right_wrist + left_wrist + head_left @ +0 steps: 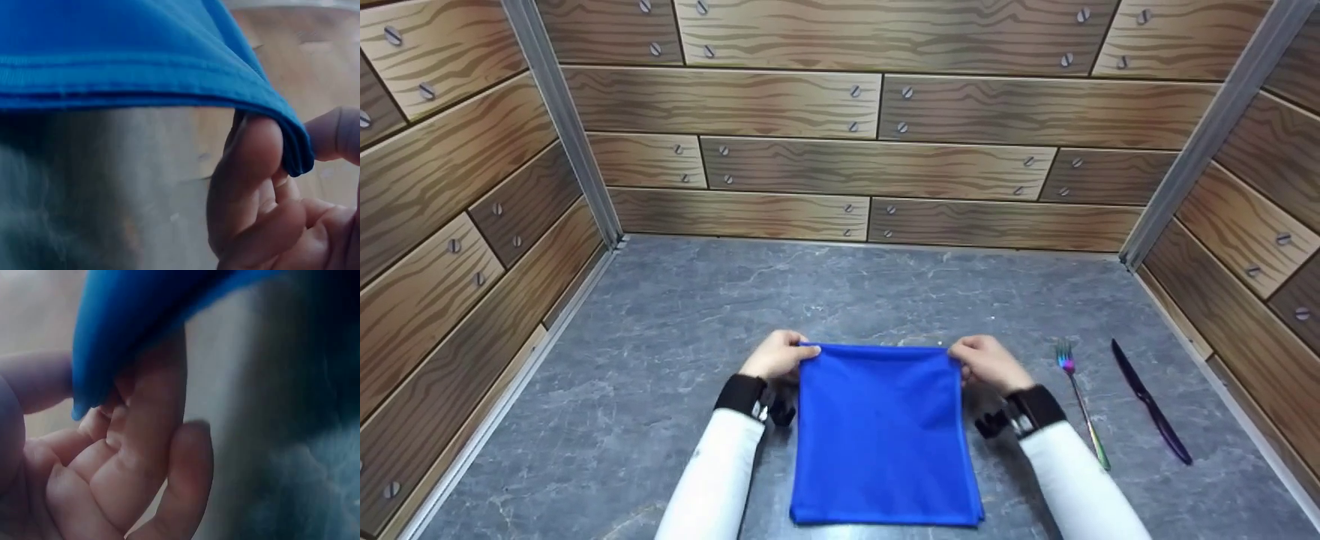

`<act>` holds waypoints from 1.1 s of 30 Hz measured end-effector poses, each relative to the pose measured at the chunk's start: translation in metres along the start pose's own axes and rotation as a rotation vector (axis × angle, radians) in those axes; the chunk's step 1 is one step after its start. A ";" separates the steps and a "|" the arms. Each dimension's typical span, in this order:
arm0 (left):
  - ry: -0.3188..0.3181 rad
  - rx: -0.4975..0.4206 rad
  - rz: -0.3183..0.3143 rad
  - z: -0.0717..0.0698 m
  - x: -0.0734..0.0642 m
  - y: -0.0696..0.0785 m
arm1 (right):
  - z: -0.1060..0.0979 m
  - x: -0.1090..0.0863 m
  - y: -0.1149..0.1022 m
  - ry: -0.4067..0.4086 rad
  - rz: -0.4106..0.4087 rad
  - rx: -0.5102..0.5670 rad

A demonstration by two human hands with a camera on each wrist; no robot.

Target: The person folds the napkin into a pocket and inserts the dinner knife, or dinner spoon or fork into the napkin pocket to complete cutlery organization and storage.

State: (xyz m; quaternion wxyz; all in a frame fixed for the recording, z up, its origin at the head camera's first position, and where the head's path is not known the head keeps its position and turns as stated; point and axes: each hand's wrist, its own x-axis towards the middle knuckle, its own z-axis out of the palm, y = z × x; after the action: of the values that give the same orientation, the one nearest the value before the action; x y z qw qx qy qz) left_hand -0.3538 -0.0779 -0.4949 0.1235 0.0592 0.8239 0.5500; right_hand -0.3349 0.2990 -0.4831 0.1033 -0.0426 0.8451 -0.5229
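Note:
A blue cloth [885, 435], folded into a rough rectangle, spreads between both hands in the head view. My left hand [777, 355] pinches its far left corner, thumb on top. The far right corner is pinched by my right hand [988, 361]. In the left wrist view the cloth's corner [112, 343] lies between thumb and fingers, the fingers [140, 433] curled beneath. Stacked hems of the cloth [140, 79] show in the right wrist view, its corner held between thumb and curled fingers [247, 163].
Right of the right hand, a fork [1081, 405] with a shiny multicoloured finish lies on the grey marbled table [660, 300]. A dark knife [1151, 405] lies beyond it, farther right. Wood-plank panels [870, 165] wall the table at the back and both sides.

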 end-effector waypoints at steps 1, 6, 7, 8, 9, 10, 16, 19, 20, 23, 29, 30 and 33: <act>0.010 0.027 -0.018 0.001 0.008 -0.003 | 0.001 0.007 0.002 -0.001 0.010 -0.017; 0.098 0.268 -0.037 0.008 0.063 -0.030 | -0.005 0.047 0.021 -0.006 0.044 -0.127; 0.125 0.330 -0.033 0.010 0.073 -0.036 | -0.008 0.057 0.029 -0.001 0.052 -0.150; 0.152 0.393 -0.028 0.011 0.082 -0.042 | -0.011 0.067 0.040 0.009 0.053 -0.177; 0.177 0.451 -0.024 0.012 0.090 -0.047 | -0.014 0.076 0.051 0.021 0.051 -0.208; 0.199 0.494 -0.015 0.013 0.093 -0.049 | -0.018 0.084 0.062 0.041 0.058 -0.234; 0.192 0.576 0.053 0.015 0.099 -0.057 | -0.027 0.101 0.092 0.074 0.106 -0.298; 0.176 0.583 0.099 0.017 0.096 -0.057 | -0.029 0.105 0.099 0.050 0.088 -0.315; 0.177 0.586 0.112 0.017 0.095 -0.058 | -0.030 0.106 0.100 0.047 0.073 -0.327; 0.176 0.590 0.128 0.019 0.095 -0.057 | -0.030 0.113 0.103 0.068 0.054 -0.329; 0.180 0.593 0.102 0.018 0.097 -0.057 | -0.025 0.114 0.093 0.075 0.044 -0.266; 0.181 0.595 0.097 0.018 0.098 -0.057 | -0.023 0.110 0.087 0.064 0.044 -0.250; 0.182 0.596 0.079 0.018 0.101 -0.056 | -0.017 0.096 0.068 0.040 0.042 -0.220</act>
State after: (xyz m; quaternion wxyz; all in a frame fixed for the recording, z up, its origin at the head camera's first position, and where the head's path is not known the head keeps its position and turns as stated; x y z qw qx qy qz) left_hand -0.4438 -0.0605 -0.5668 0.0048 0.0753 0.9535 0.2917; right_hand -0.4295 0.3275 -0.5485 0.0921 -0.0254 0.8999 -0.4256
